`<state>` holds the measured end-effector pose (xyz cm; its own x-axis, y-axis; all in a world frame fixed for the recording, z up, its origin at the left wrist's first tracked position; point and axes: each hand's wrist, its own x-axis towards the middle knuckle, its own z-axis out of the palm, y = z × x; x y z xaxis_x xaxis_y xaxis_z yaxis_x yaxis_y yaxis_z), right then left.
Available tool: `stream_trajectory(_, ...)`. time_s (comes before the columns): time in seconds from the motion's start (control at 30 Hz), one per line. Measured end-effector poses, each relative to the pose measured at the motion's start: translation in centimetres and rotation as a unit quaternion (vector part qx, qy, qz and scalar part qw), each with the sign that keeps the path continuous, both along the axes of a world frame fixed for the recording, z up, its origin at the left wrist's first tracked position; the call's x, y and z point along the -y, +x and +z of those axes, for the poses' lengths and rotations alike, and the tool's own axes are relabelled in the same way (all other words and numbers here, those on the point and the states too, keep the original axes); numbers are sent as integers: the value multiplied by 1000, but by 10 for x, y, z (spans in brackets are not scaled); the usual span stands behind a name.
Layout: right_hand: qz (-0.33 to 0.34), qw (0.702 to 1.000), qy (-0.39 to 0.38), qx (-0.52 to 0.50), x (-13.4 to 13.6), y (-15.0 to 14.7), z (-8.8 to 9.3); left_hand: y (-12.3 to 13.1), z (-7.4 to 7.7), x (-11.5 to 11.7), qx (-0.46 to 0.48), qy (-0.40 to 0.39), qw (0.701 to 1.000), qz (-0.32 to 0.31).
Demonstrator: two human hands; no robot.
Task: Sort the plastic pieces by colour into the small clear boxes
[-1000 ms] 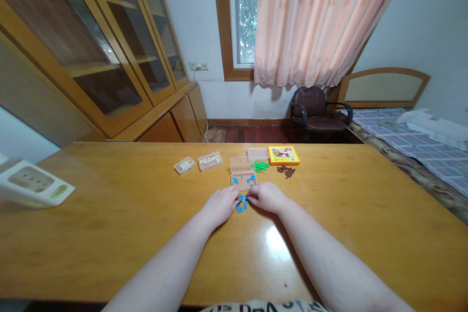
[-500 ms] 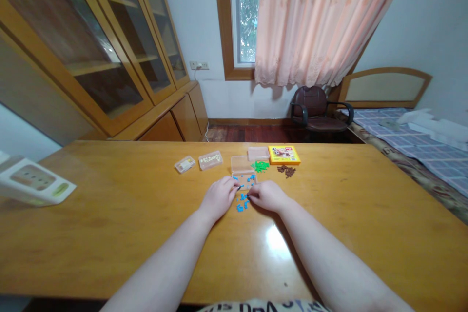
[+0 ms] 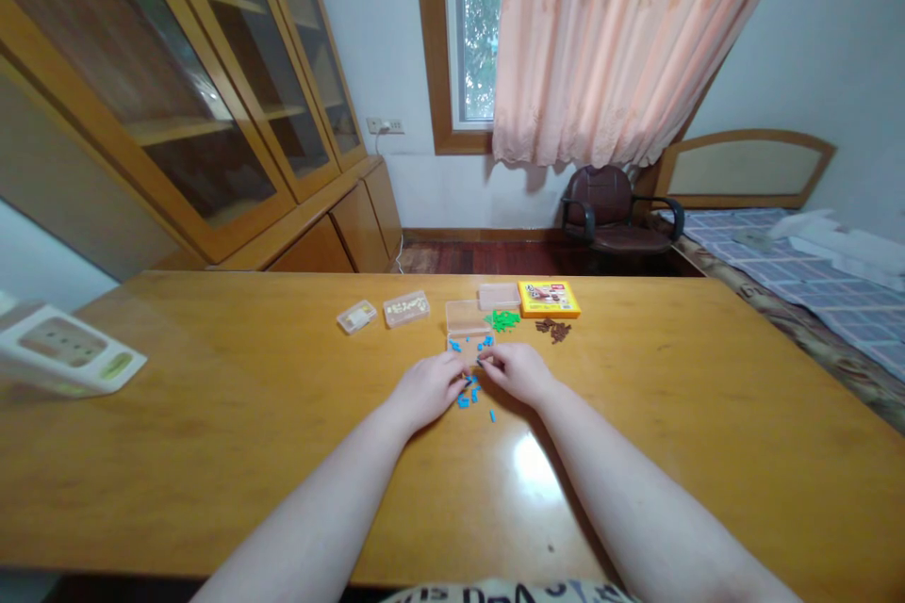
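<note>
A clear plastic box (image 3: 468,317) lies open on the table with its lid folded back, and a few small blue pieces (image 3: 487,341), likely toy bricks, are inside. Over the box's near edge, my right hand (image 3: 519,372) has thumb and fingertips pinched on a small blue piece, mostly hidden. My left hand (image 3: 428,391) is lower, its fingertips closed together at the pile of loose blue pieces (image 3: 464,400) in front of the box; whatever they grip is too small to make out. One blue piece (image 3: 493,415) lies apart, right of the pile.
Behind my right hand are green pieces (image 3: 503,320), brown pieces (image 3: 553,330), a yellow box (image 3: 549,299) and another clear container (image 3: 499,296). Two clear boxes (image 3: 406,309) with pale pieces lie to the left. A white plastic object (image 3: 71,349) stands at the table's far left.
My right hand has moved up from the loose blue pile to the box. My left hand has come back from the box to the pile. A single blue piece now lies separately on the right.
</note>
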<state>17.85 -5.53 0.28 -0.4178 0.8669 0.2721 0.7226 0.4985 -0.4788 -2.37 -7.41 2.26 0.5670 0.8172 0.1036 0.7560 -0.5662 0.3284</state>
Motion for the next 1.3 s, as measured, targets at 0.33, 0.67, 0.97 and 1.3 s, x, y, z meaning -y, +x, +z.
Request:
stream_trajectory(0.33, -125, 991, -13, -54, -5, 0, -4, 16, 3, 14, -26, -27, 990, -136)
stream_trajectory(0.67, -130, 987, -18, -92, -6, 1, -5, 27, -3, 16, -39, -23, 989, -144)
stream_trajectory(0.97, -125, 987, -14, -98, -6, 1, -5, 26, -2, 14, -44, 8, 991, -127)
stream_trajectory(1.3, -109, 990, -23, -82, -6, 2, -6, -2, -11, -21, 129, 14, 988, 80)
